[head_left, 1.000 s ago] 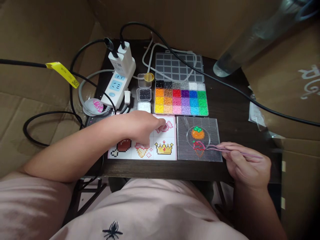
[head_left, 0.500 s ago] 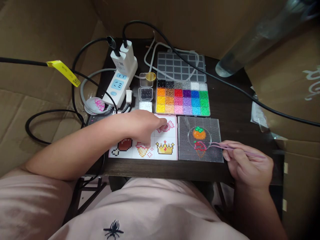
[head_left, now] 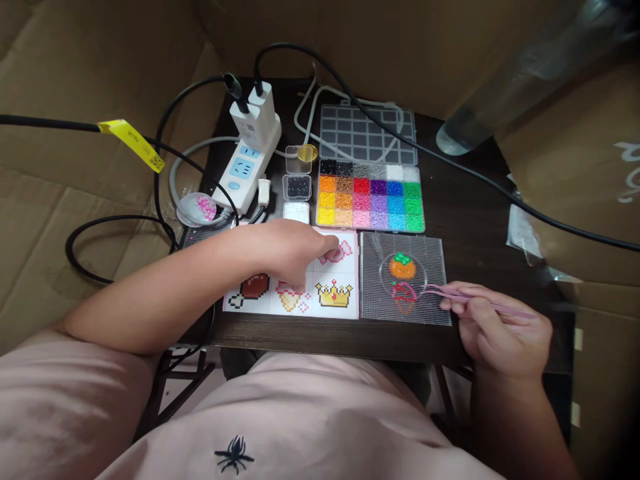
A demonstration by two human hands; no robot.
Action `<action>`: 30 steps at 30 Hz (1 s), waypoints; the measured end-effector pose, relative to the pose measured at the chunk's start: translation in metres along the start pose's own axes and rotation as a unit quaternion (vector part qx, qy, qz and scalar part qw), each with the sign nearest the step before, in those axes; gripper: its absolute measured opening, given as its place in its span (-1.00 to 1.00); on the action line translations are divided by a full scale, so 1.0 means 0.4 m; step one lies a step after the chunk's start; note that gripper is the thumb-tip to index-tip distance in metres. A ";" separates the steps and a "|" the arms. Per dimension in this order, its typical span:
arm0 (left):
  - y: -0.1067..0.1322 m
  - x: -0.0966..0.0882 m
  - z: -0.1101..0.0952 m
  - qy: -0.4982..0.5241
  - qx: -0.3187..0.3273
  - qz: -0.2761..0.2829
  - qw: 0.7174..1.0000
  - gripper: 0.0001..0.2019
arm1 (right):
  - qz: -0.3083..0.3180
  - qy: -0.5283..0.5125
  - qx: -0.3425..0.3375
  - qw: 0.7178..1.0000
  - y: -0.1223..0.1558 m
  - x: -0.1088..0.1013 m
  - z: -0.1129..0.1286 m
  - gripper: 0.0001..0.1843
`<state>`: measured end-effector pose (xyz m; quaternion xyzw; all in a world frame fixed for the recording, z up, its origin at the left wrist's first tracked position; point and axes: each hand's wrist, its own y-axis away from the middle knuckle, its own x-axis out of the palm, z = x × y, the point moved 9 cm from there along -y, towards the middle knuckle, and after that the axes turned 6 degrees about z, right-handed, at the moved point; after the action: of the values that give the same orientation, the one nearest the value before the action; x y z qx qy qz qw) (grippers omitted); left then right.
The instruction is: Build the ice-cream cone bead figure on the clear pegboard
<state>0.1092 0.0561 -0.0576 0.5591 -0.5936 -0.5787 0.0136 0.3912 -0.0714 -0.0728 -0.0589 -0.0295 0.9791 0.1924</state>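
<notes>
Pink tweezers (head_left: 480,301) were pinched in the right hand (head_left: 505,330), tips at the part-filled pink cone figure (head_left: 404,297) on the clear pegboard (head_left: 430,257); the orange fruit (head_left: 403,267) looked complete; the left hand (head_left: 290,250) held nothing, forefinger on the pattern sheet (head_left: 345,310).

Left arm enters at 8 o'clock, bare forearm running toward 2 o'clock, wrist flat. My left hand (head_left: 287,250) sits just left of centre, palm down, knuckles up. Its index finger stretches toward 3 o'clock and the other fingers are loosely curled under. Right forearm comes up from 5 o'clock, wrist bent a little inward. My right hand (head_left: 500,330) is at 4 o'clock, back of hand up. Thumb and first fingers (head_left: 450,305) are pinched tight together, tips aimed at 9 o'clock, remaining fingers tucked in. Hands well apart, both low.
</notes>
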 end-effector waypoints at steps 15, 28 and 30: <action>0.004 -0.009 -0.009 -0.022 -0.030 0.014 0.999 -0.25 | 0.031 -0.017 -0.011 0.999 -0.014 0.015 0.003 -0.86; -0.008 -0.003 0.003 -0.033 -0.023 -0.003 0.999 -0.23 | 0.057 0.006 -0.017 0.998 -0.022 0.019 -0.005 -0.90; -0.006 -0.004 0.000 -0.030 -0.029 0.004 0.999 -0.22 | 0.066 0.007 -0.016 0.998 -0.026 0.024 -0.006 -0.89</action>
<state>0.1113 0.0581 -0.0584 0.5386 -0.5792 -0.6117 0.0142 0.3864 -0.0580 -0.0752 -0.0702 -0.0395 0.9887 0.1263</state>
